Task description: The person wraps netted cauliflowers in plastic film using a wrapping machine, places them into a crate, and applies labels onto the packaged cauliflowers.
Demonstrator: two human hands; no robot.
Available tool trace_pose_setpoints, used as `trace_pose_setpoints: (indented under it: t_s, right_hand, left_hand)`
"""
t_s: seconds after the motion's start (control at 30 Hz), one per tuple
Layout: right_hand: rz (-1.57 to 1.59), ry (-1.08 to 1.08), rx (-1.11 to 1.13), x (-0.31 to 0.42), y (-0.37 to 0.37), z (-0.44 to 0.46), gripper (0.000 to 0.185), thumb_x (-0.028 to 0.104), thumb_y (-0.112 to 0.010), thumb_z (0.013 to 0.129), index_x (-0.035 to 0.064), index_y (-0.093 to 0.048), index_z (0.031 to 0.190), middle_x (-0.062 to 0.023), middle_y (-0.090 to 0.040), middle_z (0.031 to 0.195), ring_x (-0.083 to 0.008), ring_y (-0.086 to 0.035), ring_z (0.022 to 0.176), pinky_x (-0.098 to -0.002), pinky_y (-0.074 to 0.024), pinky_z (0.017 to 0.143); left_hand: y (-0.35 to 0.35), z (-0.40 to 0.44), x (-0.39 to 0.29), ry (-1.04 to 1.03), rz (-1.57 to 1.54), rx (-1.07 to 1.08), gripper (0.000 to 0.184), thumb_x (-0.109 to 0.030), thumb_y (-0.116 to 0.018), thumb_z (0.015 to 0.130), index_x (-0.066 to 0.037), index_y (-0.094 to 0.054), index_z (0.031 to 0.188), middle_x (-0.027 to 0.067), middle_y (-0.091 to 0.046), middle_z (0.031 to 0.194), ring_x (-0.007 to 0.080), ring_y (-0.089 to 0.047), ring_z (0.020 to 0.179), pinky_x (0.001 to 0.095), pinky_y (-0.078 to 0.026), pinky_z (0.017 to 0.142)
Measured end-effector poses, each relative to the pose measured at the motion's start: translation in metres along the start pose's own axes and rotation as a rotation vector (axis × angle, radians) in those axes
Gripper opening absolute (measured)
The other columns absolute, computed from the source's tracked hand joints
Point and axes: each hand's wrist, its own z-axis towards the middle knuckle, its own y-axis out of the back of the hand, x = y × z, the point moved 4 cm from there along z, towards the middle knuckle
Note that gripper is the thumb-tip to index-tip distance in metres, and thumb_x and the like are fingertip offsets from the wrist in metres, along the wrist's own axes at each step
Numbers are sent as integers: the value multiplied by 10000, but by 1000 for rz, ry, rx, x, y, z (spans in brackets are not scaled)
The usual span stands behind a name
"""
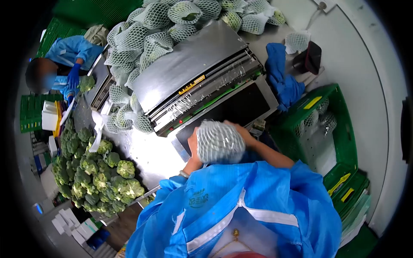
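Close in front of my chest, both hands hold a rounded vegetable head in a white foam net (220, 144), with a glossy, film-like sheen over the net. My left hand (193, 148) is closed against its left side. My right hand (244, 134) grips its upper right side, with some fingers hidden behind it. What kind of vegetable is inside cannot be made out. Just beyond my hands stands a metal film-wrapping machine (189, 73), with clear film along its front and a dark flat plate (232, 109) nearest me.
Foam-netted vegetables (150, 26) are heaped behind and left of the machine. Bare broccoli heads (94, 172) pile up at left. A green crate (346, 133) with wrapped pieces stands at right, near a blue cloth (282, 79). A co-worker in blue gloves (74, 76) handles broccoli at upper left.
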Motion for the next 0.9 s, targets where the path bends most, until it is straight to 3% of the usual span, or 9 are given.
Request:
trace_pose_setpoints:
  t_s: [0.07, 0.13, 0.2, 0.23, 0.33, 0.57, 0.67, 0.8, 0.9]
  right_hand:
    - [-50, -33, 205, 37, -21, -19, 294, 199, -562, 897, 15, -592, 1124, -172, -657, 831, -278, -645, 683, -362, -508, 678]
    - [57, 78, 85, 76, -19, -30, 242, 210, -539, 923, -13, -625, 959, -210, -638, 751, -363, -610, 641, -402, -487, 621]
    - [33, -16, 208, 118, -12, -24, 352, 233, -495, 964, -48, -622, 797, -243, -605, 697, -392, -578, 610, -437, -456, 595]
    - [-41, 87, 178, 126, -15, -25, 465, 245, -448, 1000, -68, -582, 684, -260, -563, 639, -411, -548, 582, -450, -428, 579]
    - [-105, 491, -48, 149, -7, -34, 342, 209, -507, 975, -41, -638, 783, -179, -663, 784, -313, -608, 610, -378, -477, 579]
    - [-803, 543, -585, 189, 54, -139, 217, 188, -648, 902, -20, -696, 944, -171, -684, 953, -284, -657, 872, -355, -525, 787]
    - [39, 105, -520, 152, 71, -170, 293, 249, -611, 910, 9, -711, 1046, -119, -691, 923, -268, -648, 812, -373, -516, 757]
    - [-131, 349, -348, 158, 98, -230, 739, 438, -695, 821, 3, -483, 1378, -179, -607, 1199, -319, -594, 1023, -392, -447, 880]
    - [61, 112, -383, 139, 107, -275, 877, 371, -771, 738, -3, -391, 1434, -196, -543, 1313, -316, -540, 1179, -394, -406, 989]
  left_hand:
    - [22, -2, -46, -100, -118, 68, 142, -133, -675, 796, -50, -606, 888, 156, -623, 730, 313, -643, 662, 362, -493, 607]
    - [33, -2, -73, -275, -110, -14, 96, -91, -610, 876, -39, -590, 799, 92, -565, 630, 222, -601, 546, 321, -453, 527]
    - [33, 10, -73, -18, -349, 111, 192, -137, -563, 950, -44, -590, 785, 51, -573, 615, 157, -591, 537, 322, -441, 506]
    - [30, 12, -70, 30, -284, 271, 260, -266, -528, 995, -36, -648, 986, 81, -684, 841, 146, -662, 752, 327, -515, 655]
    - [3, 8, -97, 150, -661, 524, 263, -276, -531, 993, -38, -640, 1018, 87, -681, 877, 149, -658, 788, 330, -514, 684]
    - [-61, -20, -171, 635, -1154, 1011, 291, -298, -539, 987, -41, -624, 1094, 100, -676, 964, 158, -650, 870, 337, -511, 753]
    - [-89, -35, -199, 796, -1204, 1131, 309, -307, -542, 984, -42, -617, 1126, 105, -673, 1000, 161, -646, 906, 340, -509, 783]
    - [-128, -59, -237, 972, -1235, 1206, 339, -319, -547, 981, -44, -607, 1169, 113, -670, 1050, 166, -641, 953, 344, -507, 822]
    - [-145, -70, -262, 1083, -1199, 1196, 364, -329, -550, 979, -45, -600, 1202, 118, -668, 1086, 170, -638, 988, 347, -506, 852]
